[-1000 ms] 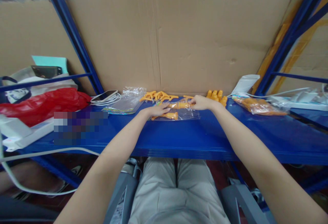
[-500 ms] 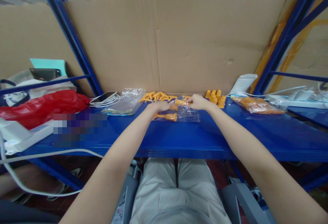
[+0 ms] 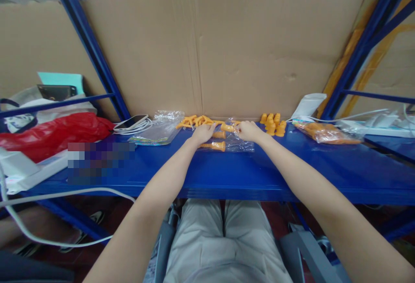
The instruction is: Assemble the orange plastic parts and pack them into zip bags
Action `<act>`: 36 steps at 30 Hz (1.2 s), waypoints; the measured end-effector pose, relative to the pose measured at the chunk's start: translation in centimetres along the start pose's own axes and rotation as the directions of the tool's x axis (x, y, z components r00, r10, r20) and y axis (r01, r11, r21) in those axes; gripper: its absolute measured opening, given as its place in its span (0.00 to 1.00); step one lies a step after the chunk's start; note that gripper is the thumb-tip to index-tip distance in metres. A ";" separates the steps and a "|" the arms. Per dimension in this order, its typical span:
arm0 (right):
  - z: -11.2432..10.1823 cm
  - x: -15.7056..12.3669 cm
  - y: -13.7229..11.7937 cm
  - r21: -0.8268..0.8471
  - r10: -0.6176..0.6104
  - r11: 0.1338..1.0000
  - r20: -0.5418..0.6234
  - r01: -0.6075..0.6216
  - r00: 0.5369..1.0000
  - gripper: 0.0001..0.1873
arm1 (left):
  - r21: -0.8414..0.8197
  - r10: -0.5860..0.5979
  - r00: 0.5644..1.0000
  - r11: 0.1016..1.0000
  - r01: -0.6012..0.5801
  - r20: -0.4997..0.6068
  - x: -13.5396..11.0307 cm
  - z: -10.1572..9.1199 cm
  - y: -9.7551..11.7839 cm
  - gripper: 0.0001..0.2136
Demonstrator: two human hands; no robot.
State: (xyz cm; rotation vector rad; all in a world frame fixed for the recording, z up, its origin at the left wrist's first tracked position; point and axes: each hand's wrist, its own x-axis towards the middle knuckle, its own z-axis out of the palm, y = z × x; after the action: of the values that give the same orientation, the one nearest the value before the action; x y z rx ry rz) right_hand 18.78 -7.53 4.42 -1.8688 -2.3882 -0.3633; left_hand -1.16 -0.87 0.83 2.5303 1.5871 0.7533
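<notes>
Several orange plastic posts with flared ends lie on the blue table in front of me; the nearest post [image 3: 214, 146] points left to right, with another post [image 3: 219, 135] just behind it. My right hand [image 3: 249, 131] is closed around the right end of a farther orange post [image 3: 228, 128]. Beneath these pieces lies a clear plastic bag [image 3: 241, 146]. My left hand [image 3: 202, 134] covers the left ends of the nearer posts, its fingers bent together; what is under them is hidden. Behind it is a pile of branching orange pieces [image 3: 198, 121].
Short orange pieces [image 3: 274, 124] stand in a group to the right. Farther right lies a bag of orange parts [image 3: 324, 131]. On the left are flat clear packaging [image 3: 155, 131], a coiled white cable [image 3: 138, 125] and a red bag [image 3: 58, 134]. Cardboard [image 3: 243, 49] walls off the back.
My left hand has shifted left, away from the post that my right hand grips, and more of the nearer posts' right ends shows. The right hand has barely moved.
</notes>
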 end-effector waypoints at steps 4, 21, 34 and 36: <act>-0.1 0.0 0.1 -0.006 0.028 1.000 0.006 -0.028 1.000 0.17 | 0.007 0.033 0.999 0.999 -0.033 0.013 -0.2 0.1 0.9 0.22; -0.3 0.2 0.6 0.130 -0.101 0.987 0.021 0.098 0.995 0.13 | -0.049 0.068 0.994 0.996 -0.073 -0.088 0.0 0.1 1.6 0.11; -0.8 -0.6 -0.6 -0.038 0.012 0.999 0.081 -0.009 0.997 0.20 | -0.073 0.066 0.967 0.994 -0.087 -0.244 0.3 1.1 1.2 0.09; -0.7 -0.3 -0.4 -0.014 0.020 1.000 0.094 -0.019 0.995 0.19 | -0.076 0.068 0.971 0.993 -0.088 -0.231 0.3 1.1 1.3 0.10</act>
State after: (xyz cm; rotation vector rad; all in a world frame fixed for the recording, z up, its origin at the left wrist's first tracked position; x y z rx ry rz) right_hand 18.47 -8.08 4.96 -1.9560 -2.4308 -0.2966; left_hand 0.52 -1.00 0.33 2.5343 1.4843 1.1329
